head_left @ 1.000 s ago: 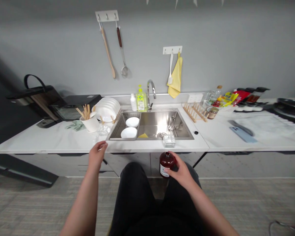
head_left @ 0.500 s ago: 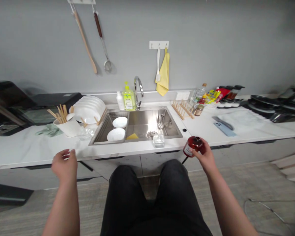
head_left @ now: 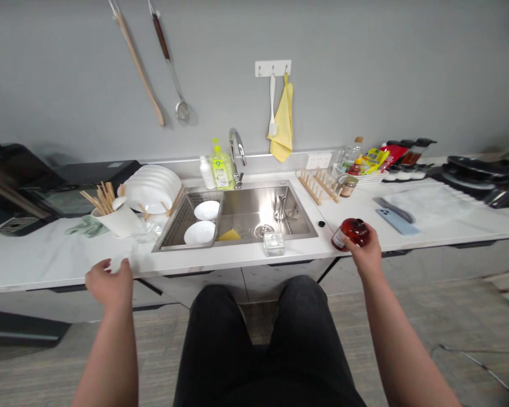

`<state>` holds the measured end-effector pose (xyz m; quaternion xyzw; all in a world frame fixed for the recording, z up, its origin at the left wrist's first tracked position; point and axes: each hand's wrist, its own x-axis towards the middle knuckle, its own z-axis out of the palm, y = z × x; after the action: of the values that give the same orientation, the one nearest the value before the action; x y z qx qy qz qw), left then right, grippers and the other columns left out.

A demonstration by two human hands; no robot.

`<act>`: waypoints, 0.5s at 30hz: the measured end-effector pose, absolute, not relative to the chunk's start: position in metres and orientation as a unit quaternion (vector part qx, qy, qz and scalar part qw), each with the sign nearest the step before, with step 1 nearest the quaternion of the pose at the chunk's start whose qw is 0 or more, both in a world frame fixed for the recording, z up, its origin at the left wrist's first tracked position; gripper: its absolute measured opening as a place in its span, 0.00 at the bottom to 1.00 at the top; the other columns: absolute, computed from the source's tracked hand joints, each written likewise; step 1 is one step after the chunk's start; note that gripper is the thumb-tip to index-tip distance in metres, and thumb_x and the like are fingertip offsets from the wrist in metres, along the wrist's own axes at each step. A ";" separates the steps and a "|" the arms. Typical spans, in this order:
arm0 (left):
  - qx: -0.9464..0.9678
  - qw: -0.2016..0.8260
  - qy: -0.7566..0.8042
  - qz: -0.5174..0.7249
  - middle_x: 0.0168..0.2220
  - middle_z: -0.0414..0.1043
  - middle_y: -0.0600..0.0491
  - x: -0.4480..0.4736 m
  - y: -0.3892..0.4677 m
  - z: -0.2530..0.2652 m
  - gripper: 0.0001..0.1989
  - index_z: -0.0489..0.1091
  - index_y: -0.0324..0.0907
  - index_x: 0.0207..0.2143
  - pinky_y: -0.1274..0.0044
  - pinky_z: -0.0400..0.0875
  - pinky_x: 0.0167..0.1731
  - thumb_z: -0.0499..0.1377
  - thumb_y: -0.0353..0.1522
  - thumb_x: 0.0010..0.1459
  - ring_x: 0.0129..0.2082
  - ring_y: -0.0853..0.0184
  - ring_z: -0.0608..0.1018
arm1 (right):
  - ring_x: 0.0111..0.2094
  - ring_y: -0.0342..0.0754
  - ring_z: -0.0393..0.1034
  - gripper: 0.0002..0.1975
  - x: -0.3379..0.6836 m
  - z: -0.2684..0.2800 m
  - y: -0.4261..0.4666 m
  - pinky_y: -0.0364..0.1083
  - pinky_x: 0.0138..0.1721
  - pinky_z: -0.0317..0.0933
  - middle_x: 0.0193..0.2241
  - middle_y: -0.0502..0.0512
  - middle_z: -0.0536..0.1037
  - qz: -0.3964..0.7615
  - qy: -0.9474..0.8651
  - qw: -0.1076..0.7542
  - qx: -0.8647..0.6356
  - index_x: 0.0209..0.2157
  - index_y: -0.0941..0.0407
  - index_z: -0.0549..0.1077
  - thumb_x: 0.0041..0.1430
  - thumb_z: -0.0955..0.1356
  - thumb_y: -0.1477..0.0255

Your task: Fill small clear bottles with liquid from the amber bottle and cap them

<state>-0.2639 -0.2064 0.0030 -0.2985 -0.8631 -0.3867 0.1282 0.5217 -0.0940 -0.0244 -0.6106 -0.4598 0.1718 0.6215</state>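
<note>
My right hand (head_left: 367, 250) is wrapped round a dark red see-through bottle (head_left: 353, 230) with a white label. The bottle is at the counter's front edge, right of the sink; whether it rests on the surface I cannot tell. My left hand (head_left: 111, 282) is at the front edge on the left, fingers curved and apart, with nothing visible in it. Behind it are crumpled clear plastic (head_left: 149, 230) and a white holder (head_left: 119, 220) of wooden chopsticks. A small clear glass block or container (head_left: 274, 243) sits on the sink's front rim.
White bowls (head_left: 199, 232) lie in the rack on the left of the steel sink (head_left: 254, 198). Stacked plates (head_left: 150, 189) stand left of it. Right of the bottle lie a blue phone (head_left: 396, 221) and a plastic sheet (head_left: 432, 200). A wooden rack (head_left: 319, 185) stands behind.
My right hand has carried the red bottle a little rightward and away from me, over the counter edge, and the bottle's tilt has changed. My left hand has hardly moved. The view has shifted slightly.
</note>
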 end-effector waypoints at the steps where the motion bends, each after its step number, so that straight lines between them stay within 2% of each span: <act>1: -0.291 0.125 -0.875 -0.365 0.50 0.76 0.45 -0.276 -0.206 0.004 0.25 0.71 0.42 0.53 0.60 0.70 0.61 0.65 0.49 0.63 0.57 0.47 0.77 | 0.55 0.66 0.84 0.55 0.526 -0.024 -0.089 0.70 0.63 0.76 0.58 0.67 0.84 0.167 -0.455 0.622 -0.616 0.69 0.52 0.71 0.43 0.87 0.49; 5: -0.292 0.058 -0.911 -0.285 0.60 0.77 0.39 -0.304 -0.195 0.008 0.37 0.68 0.39 0.64 0.64 0.68 0.61 0.68 0.52 0.63 0.63 0.47 0.77 | 0.57 0.68 0.84 0.57 0.545 -0.023 -0.067 0.69 0.62 0.78 0.60 0.69 0.83 0.163 -0.441 0.618 -0.630 0.70 0.53 0.70 0.42 0.86 0.49; 9: -0.290 0.026 -0.919 -0.266 0.61 0.80 0.38 -0.306 -0.184 0.011 0.43 0.67 0.40 0.67 0.63 0.69 0.59 0.71 0.56 0.59 0.62 0.44 0.77 | 0.60 0.69 0.82 0.60 0.555 -0.022 -0.047 0.67 0.60 0.79 0.63 0.72 0.80 0.151 -0.445 0.594 -0.652 0.72 0.53 0.68 0.41 0.86 0.47; 12: -0.279 0.009 -0.927 -0.249 0.62 0.82 0.40 -0.299 -0.177 0.014 0.44 0.67 0.43 0.69 0.57 0.67 0.62 0.70 0.58 0.60 0.65 0.40 0.76 | 0.65 0.73 0.77 0.69 0.557 -0.018 -0.046 0.70 0.63 0.76 0.71 0.77 0.73 0.135 -0.465 0.571 -0.663 0.76 0.54 0.61 0.38 0.86 0.43; 14: -0.271 0.006 -0.932 -0.239 0.63 0.82 0.42 -0.294 -0.173 0.017 0.42 0.67 0.45 0.69 0.54 0.66 0.64 0.68 0.57 0.61 0.66 0.40 0.75 | 0.71 0.76 0.71 0.71 0.553 -0.013 -0.057 0.73 0.69 0.69 0.75 0.81 0.66 0.059 -0.467 0.572 -0.672 0.77 0.57 0.59 0.39 0.86 0.42; 15: -0.269 0.007 -0.933 -0.238 0.62 0.82 0.43 -0.293 -0.171 0.018 0.39 0.68 0.46 0.68 0.54 0.66 0.64 0.68 0.56 0.62 0.66 0.40 0.76 | 0.72 0.77 0.68 0.69 0.547 -0.010 -0.066 0.74 0.70 0.67 0.75 0.82 0.65 0.004 -0.464 0.580 -0.670 0.77 0.59 0.60 0.41 0.85 0.43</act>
<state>-0.2934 -0.1715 0.0178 -0.2689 -0.9334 -0.2377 0.0068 0.5472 -0.0660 -0.0101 -0.6696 -0.4639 0.0038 0.5801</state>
